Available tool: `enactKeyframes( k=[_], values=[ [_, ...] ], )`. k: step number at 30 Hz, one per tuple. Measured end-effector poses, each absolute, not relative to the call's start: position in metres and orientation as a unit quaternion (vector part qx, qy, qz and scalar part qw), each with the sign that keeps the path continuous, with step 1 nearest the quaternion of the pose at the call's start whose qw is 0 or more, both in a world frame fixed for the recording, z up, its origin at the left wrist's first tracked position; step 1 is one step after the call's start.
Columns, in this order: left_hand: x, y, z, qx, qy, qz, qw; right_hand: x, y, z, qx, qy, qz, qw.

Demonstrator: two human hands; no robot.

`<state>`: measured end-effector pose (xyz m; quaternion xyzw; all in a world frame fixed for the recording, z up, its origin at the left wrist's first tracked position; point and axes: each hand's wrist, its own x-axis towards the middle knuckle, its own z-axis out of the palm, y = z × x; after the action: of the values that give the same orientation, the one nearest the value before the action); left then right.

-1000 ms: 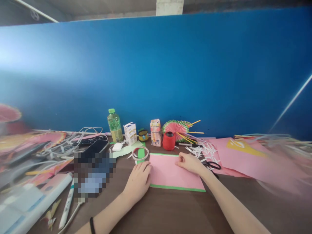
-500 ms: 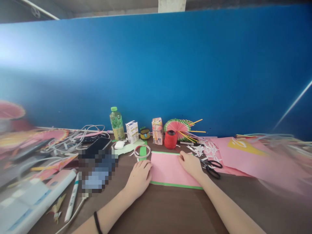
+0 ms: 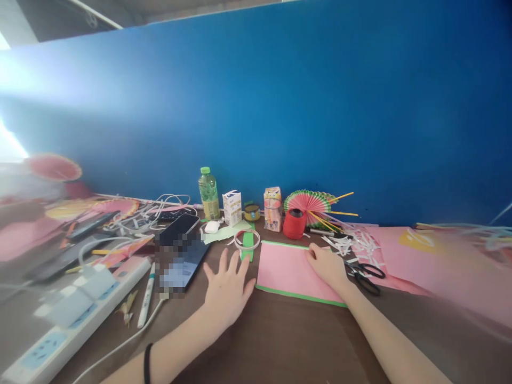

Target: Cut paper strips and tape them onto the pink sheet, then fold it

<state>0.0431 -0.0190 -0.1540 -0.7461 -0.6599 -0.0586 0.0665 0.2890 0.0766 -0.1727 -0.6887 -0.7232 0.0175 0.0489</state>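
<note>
A pink sheet of paper (image 3: 292, 269) with green strips along its far and near edges lies flat on the dark table. My right hand (image 3: 328, 266) rests on the sheet's right part, fingers curled down at its far edge; the fingertips are partly hidden. Left of the sheet, my left hand (image 3: 228, 288) is open with fingers spread, holding nothing. Just beyond its fingers are a roll of tape (image 3: 257, 246) and a green strip of paper (image 3: 247, 250). Black-handled scissors (image 3: 370, 277) lie beside my right hand, their blades partly hidden.
A red thread spool (image 3: 294, 225), a pink-and-green folded paper fan (image 3: 306, 201), a small carton (image 3: 272, 213) and a bottle (image 3: 209, 194) stand along the blue partition (image 3: 256, 106). Phones, a marker (image 3: 146, 298) and a power strip (image 3: 76, 336) lie left; white paper shreds (image 3: 364, 245) right.
My left hand has come off the pink sheet's left edge and spread its fingers. My right hand stays on the sheet. The view has turned left, so things appear further right.
</note>
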Motion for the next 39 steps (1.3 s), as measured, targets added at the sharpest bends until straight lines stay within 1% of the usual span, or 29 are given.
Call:
enactKeyframes(
  k=[7, 14, 17, 21, 24, 26, 31, 39],
  values=[
    [0.023, -0.012, -0.156, -0.672, -0.734, 0.009, 0.096, 0.29, 0.074, -0.172, -0.686, -0.726, 0.011, 0.05],
    [0.014, -0.008, -0.162, -0.659, -0.748, 0.03, 0.068, 0.29, 0.075, -0.172, -0.685, -0.726, 0.015, 0.05],
    [0.014, -0.005, -0.159, -0.667, -0.741, 0.016, 0.075, 0.29, 0.076, -0.173, -0.687, -0.725, 0.018, 0.051],
    [0.03, 0.008, -0.151, -0.717, -0.686, -0.05, 0.109, 0.29, 0.076, -0.173, -0.688, -0.724, 0.016, 0.051],
    [0.05, 0.019, -0.155, -0.76, -0.637, -0.098, 0.083, 0.29, 0.076, -0.173, -0.689, -0.723, 0.012, 0.049],
    [0.061, 0.024, -0.163, -0.785, -0.608, -0.109, 0.053, 0.29, 0.076, -0.173, -0.689, -0.723, 0.01, 0.049],
    [0.067, 0.025, -0.178, -0.78, -0.61, -0.135, 0.023, 0.29, 0.076, -0.173, -0.689, -0.723, 0.009, 0.05],
    [0.061, 0.022, -0.174, -0.757, -0.639, -0.14, 0.009, 0.289, 0.076, -0.174, -0.69, -0.721, 0.009, 0.054]
  ],
)
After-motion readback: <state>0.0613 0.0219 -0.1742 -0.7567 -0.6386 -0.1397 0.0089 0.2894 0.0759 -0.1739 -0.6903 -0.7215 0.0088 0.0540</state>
